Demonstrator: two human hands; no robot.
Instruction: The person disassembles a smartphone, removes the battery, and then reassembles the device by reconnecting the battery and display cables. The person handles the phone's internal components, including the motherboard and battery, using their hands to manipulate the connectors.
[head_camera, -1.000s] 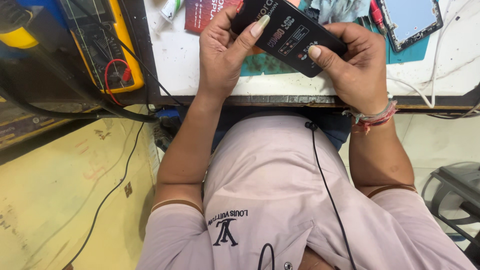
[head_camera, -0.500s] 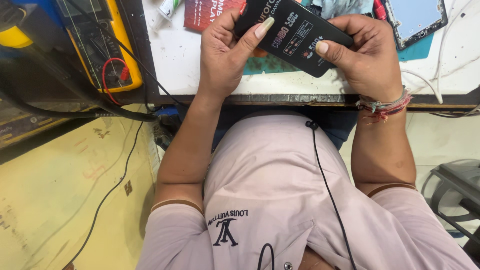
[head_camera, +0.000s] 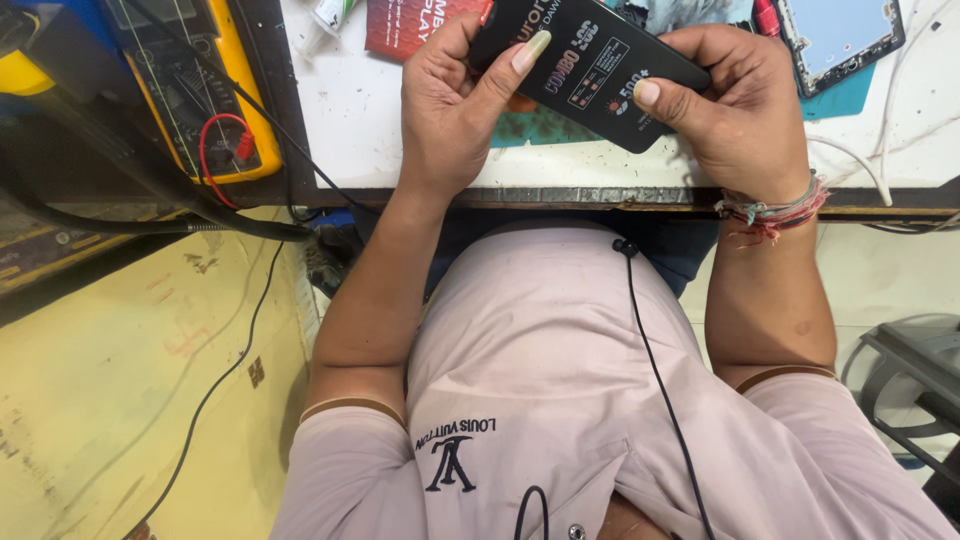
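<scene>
Both hands grip a flat black box (head_camera: 590, 70), top centre of frame, above the white desk (head_camera: 400, 140): left hand (head_camera: 450, 110) and right hand (head_camera: 740, 110) thumbs on its face. Looks like opening; next needs an edge pried.

white workbench (head_camera: 400, 140) — red packet (head_camera: 410, 25), teal mat (head_camera: 545, 128), phone screen (head_camera: 840, 30).
</scene>
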